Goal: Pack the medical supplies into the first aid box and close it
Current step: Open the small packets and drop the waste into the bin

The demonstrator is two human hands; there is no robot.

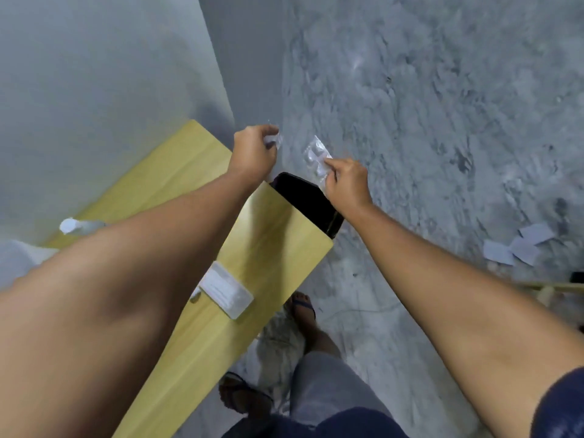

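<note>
My right hand (346, 181) pinches a small clear blister strip of pills (317, 154), held up in the air past the far end of the wooden table (278, 248). My left hand (252, 150) is closed on a small clear plastic piece (272, 140) just to the left of it. A silver blister pack (226, 289) lies flat on the table near my left forearm. A small white bottle (79, 226) lies on its side at the table's left edge. The first aid box is not identifiable in view; a black object (303, 197) sits on the table's far corner.
A white wall rises to the left of the table. Rough grey concrete floor spreads to the right, with several scraps of white paper (518, 245) on it. My feet in sandals (303, 308) stand beside the table's right edge. A wooden stick (550, 287) lies at the right edge.
</note>
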